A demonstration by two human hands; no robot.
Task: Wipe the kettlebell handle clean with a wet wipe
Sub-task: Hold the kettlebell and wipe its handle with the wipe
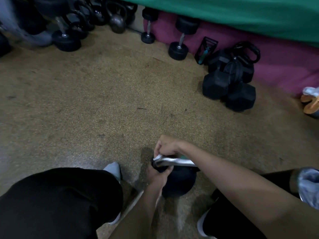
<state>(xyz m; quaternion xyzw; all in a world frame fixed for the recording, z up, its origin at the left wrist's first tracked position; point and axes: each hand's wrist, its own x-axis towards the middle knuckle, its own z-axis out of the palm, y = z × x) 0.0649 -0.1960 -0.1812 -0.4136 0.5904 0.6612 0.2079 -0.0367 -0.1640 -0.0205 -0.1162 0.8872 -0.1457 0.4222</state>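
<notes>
1. The kettlebell (179, 184) sits on the speckled floor (103, 100) between the person's feet, its silver handle (176, 162) across the top of the black ball.
2. Risk: the round body could roll or tip if the rubbing pushes sideways harder than the steadying grip resists, and the feet are close on both sides.
3. Risk: the wet wipe (158, 158) shows only as a small white edge at the handle's left end; bunched this tight, it may skip the underside and the far end, leaving part of the bar dirty.
4. The right hand (166, 147) reaches in from the right, forearm crossing above the handle, its fingers curled closed and pinching the wipe onto the bar.
5. The left hand (158, 175) comes up from below, wrapped closed around the handle's left post where it meets the ball, bracing it.
</notes>
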